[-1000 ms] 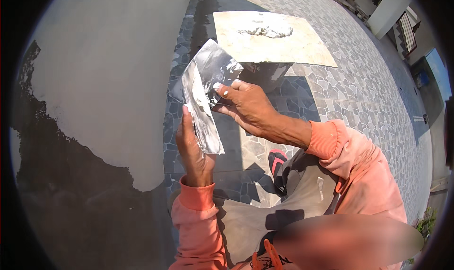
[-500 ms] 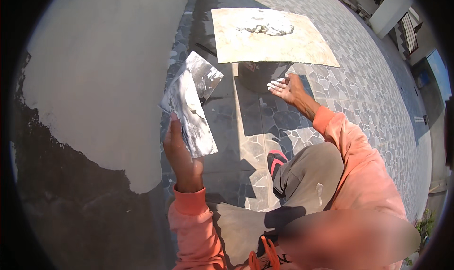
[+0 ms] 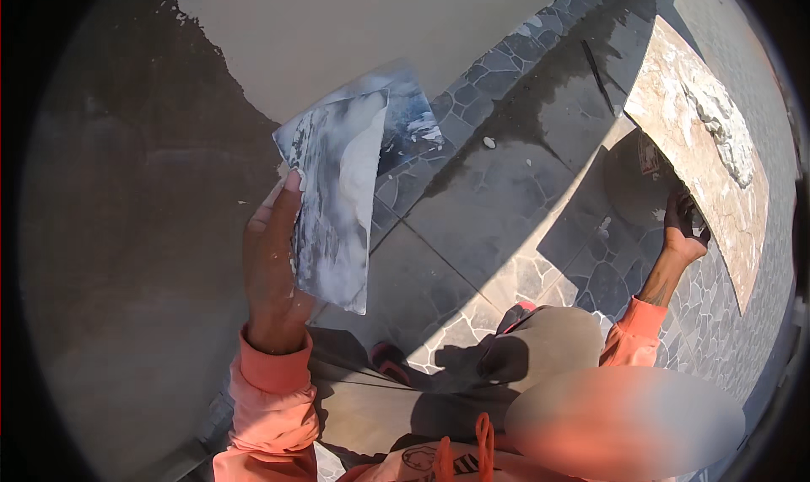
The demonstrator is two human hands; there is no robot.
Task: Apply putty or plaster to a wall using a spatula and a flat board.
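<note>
My left hand (image 3: 277,258) grips a plaster-smeared trowel (image 3: 342,199), its flat rectangular blade tilted upright in front of the wall. Behind it a second flat, bluish-grey plate (image 3: 412,115) shows; how the two are joined or held is hidden. My right hand (image 3: 685,229) is at the near edge of a pale board (image 3: 666,81), fingers curled in the shadow beneath it. What those fingers hold, if anything, I cannot make out. A heap of white plaster (image 3: 721,132) lies on the board, which sits over a dark bucket (image 3: 633,174).
A wall (image 3: 337,26) at the left is partly coated pale grey, with a dark, ragged-edged area. Stone-patterned tiles (image 3: 603,284) cover the floor. A thin dark strip (image 3: 597,77) lies near the wall's foot, beside wet-looking patches and white spatters (image 3: 489,142).
My view has turned left, so the board and bucket now appear farther right. My right hand has gone from open beside the bucket to curled under the board's edge. The trowel stays in my left hand.
</note>
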